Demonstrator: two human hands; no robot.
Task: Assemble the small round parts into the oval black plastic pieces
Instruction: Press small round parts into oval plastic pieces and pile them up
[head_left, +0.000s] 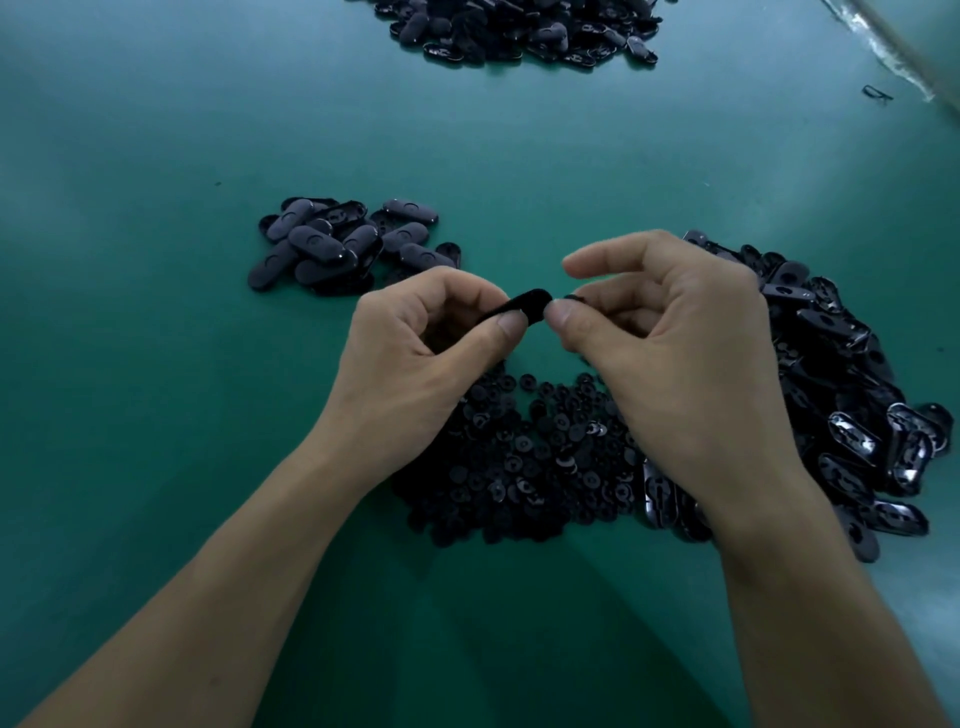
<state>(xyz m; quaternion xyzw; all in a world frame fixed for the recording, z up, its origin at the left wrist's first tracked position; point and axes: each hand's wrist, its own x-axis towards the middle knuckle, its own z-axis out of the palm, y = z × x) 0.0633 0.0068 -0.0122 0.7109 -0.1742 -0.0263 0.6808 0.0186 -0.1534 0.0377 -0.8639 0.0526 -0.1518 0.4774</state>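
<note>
**Oval black plastic piece (524, 304) held nearly edge-on, round part just beside its free end**

The oval black plastic piece is in the air above the green table (156, 364), between the two hands. Its long axis runs from lower left to upper right, and its free rounded end points toward the right hand (675, 353). It shows almost from the edge, so I cannot tell which face carries the opening.

The left hand (415, 353) grips the piece at its left end, with the thumb below and the curled fingers closing from above. The right hand pinches a small round part (573, 298) between the thumb and a lower finger. Its index finger is lifted and nearly straight, and touches nothing. The round part sits just beside the free end of the piece; whether the two already touch is not clear.

In my judgement the coming move is a short one. The right hand needs to carry the round part leftward onto the piece, while the left hand turns the open face toward it.

Under the hands lies the heap of round parts (519, 457). The heap of open ovals (831, 389) is to the right. A small group of ovals (343, 244), mostly smooth side up, lies beyond the left hand, well apart from both heaps.
</note>
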